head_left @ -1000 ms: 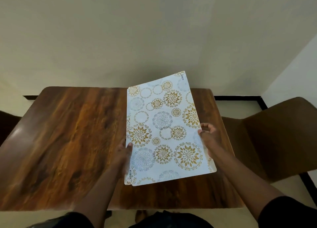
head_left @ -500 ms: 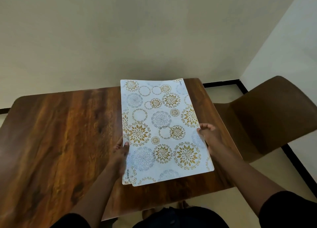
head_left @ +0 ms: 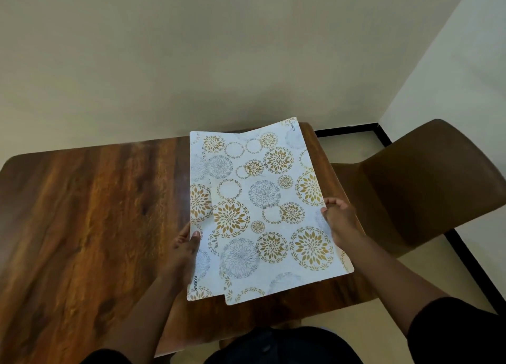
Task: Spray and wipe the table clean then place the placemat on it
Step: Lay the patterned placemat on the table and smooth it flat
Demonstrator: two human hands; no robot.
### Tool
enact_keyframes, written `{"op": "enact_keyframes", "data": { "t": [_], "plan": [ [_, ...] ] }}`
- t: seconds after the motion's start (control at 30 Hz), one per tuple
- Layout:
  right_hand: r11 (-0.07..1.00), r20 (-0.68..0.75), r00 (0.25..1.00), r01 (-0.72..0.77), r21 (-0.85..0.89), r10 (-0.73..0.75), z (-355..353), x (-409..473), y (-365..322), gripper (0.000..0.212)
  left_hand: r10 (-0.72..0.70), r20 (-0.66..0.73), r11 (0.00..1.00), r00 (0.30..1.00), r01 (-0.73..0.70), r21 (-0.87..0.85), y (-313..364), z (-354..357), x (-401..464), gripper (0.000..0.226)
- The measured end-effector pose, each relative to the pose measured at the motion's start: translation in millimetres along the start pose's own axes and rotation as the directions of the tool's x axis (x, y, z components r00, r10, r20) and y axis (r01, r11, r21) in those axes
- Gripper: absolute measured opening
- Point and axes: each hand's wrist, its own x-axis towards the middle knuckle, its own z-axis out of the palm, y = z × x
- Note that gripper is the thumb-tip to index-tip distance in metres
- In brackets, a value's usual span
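— Where are the placemats?
— Two overlapping floral placemats [head_left: 262, 207] sit over the wooden bench's [head_left: 90, 213] right end.
— And the hands?
— Left hand [head_left: 186, 247] pinches the left edge; right hand [head_left: 341, 221] grips the right edge.

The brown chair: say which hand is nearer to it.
Right. The right hand grips the placemats' right edge, on the side of the table next to the brown chair. The left hand holds their left edge, farther from it.
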Motion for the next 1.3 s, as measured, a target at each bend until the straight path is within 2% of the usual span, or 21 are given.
{"op": "enact_keyframes", "data": {
  "t": [0.27, 0.5, 0.77, 0.93, 1.3],
  "plan": [
    [1.0, 0.035, 0.999, -0.02, 0.015, 0.02, -54, 42, -11, 0.025, 0.002, -0.05, 0.999, 0.999, 0.0, 0.034, -14, 21, 2, 0.034],
    [0.999, -0.102, 0.994, -0.035, 0.006, 0.035, -124, 85, -26, 0.025, -0.02, -0.091, 0.999, 0.996, 0.023, 0.039, -22, 11, 5, 0.036],
    [0.997, -0.218, 0.975, -0.057, -0.051, 0.045, -185, 118, -33, 0.032, -0.043, -0.207, 0.999, 0.977, 0.049, 0.023, -30, -12, -1, 0.043],
    [0.996, -0.224, 0.973, -0.065, -0.061, 0.05, -181, 123, -30, 0.033, -0.051, -0.216, 0.999, 0.975, 0.05, -0.011, -28, -10, -7, 0.044],
    [0.988, -0.094, 0.986, -0.142, -0.069, 0.135, -115, 138, 12, 0.034, -0.034, -0.23, 0.999, 0.973, 0.025, -0.041, -36, 31, -17, 0.039]
  ]
}}
